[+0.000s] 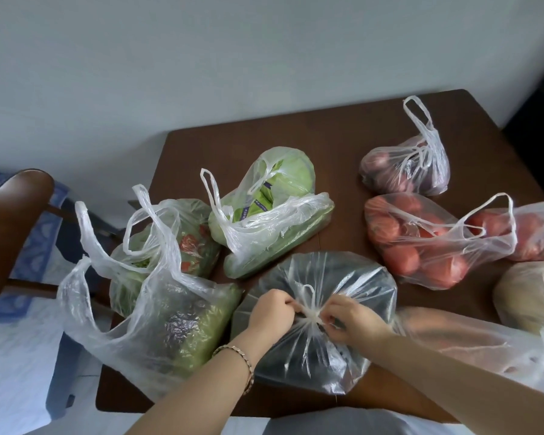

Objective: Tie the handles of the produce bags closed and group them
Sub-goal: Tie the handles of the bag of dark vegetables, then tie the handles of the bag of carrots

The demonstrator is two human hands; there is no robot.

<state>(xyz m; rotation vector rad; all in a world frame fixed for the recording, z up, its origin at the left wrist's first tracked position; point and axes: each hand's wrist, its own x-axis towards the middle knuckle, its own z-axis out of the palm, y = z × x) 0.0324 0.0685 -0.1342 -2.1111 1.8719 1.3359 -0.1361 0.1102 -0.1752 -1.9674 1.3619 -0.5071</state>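
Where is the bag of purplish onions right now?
Head view: the onion bag sits on the far side of the table, right of centre, just beyond the big tomato bag and right of the cabbage bag.

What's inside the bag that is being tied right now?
Something dark shows through the clear bag, but the crinkled plastic blurs it, so I cannot tell what. Both the left hand and right hand pinch its gathered handles, covering the opening.

Brown table (336,142) — clear produce bags (421,246) lie scattered across it.
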